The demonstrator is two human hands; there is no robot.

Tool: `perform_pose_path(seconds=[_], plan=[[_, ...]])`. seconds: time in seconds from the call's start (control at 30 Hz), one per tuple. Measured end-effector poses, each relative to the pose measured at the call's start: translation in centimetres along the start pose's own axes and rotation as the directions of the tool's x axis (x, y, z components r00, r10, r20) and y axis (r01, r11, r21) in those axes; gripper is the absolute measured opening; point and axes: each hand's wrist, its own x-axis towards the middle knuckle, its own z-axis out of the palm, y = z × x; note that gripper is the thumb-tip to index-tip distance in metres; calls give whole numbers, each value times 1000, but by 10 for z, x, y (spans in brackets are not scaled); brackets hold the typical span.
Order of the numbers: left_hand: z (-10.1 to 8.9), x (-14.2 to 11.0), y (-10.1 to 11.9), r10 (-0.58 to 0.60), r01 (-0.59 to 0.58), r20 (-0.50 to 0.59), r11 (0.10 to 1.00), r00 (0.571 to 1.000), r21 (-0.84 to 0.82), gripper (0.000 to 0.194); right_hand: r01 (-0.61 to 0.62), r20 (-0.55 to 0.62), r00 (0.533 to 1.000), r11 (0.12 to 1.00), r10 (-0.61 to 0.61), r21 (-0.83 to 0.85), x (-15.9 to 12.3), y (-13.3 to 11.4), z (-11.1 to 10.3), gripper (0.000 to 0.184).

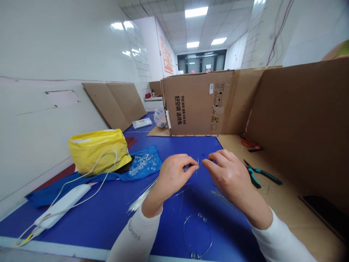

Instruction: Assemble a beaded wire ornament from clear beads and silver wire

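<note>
My left hand (pixel 173 176) is closed in a pinch, with a thin clear or silvery wire (pixel 197 161) standing up between thumb and forefinger. Just to its right, my right hand (pixel 226 173) has its thumb and forefinger drawn together; whatever is between them is too small to make out. Below the hands, a wire ring (pixel 184 234) with several clear beads lies on the blue table mat (pixel 169 225). A bundle of straight thin wires (pixel 141 198) lies beside my left wrist. More loose wires (pixel 225 200) are under my right forearm.
Clear beads (pixel 143 163) lie on a blue cloth by a yellow bag (pixel 98 151). A white power strip (pixel 64 205) with its cord sits left. Teal-handled pliers (pixel 265 175), red-handled scissors (pixel 248 143) and a dark flat object (pixel 324 214) are right. Cardboard (pixel 199 105) walls the back.
</note>
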Motion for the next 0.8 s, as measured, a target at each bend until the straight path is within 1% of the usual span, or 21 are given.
perform_pose_path(seconds=[0.13, 0.23, 0.3, 0.4, 0.47, 0.6, 0.7, 0.8], plan=[[4, -1, -2, -7, 7, -15, 999, 1000, 39, 9, -1, -8, 1000, 1000, 1, -14, 1, -1, 1, 31], [9, -3, 0, -19, 21, -51, 999, 999, 44, 11, -28, -21, 999, 999, 27, -30, -1, -2, 4, 27], [13, -3, 3, -36, 38, -93, 999, 995, 19, 11, -72, -41, 997, 997, 70, -38, -2, -4, 7, 23], [18, -3, 8, -63, 59, -168, 998, 984, -28, 14, -159, -108, 982, 987, 155, -28, -3, -8, 12, 20], [20, -3, 10, -75, 65, -209, 996, 975, -57, 16, -210, -147, 967, 978, 208, 5, -3, -11, 15, 19], [23, -3, 15, -99, 75, -259, 992, 961, -104, 17, -295, -174, 936, 951, 307, 90, -4, -16, 21, 17], [27, -4, 17, -112, 83, -276, 990, 955, -115, 17, -354, -156, 914, 925, 374, 139, -5, -18, 23, 16], [30, -5, 18, -120, 91, -291, 990, 949, -112, 17, -416, -124, 878, 865, 462, 282, -6, -18, 23, 13]])
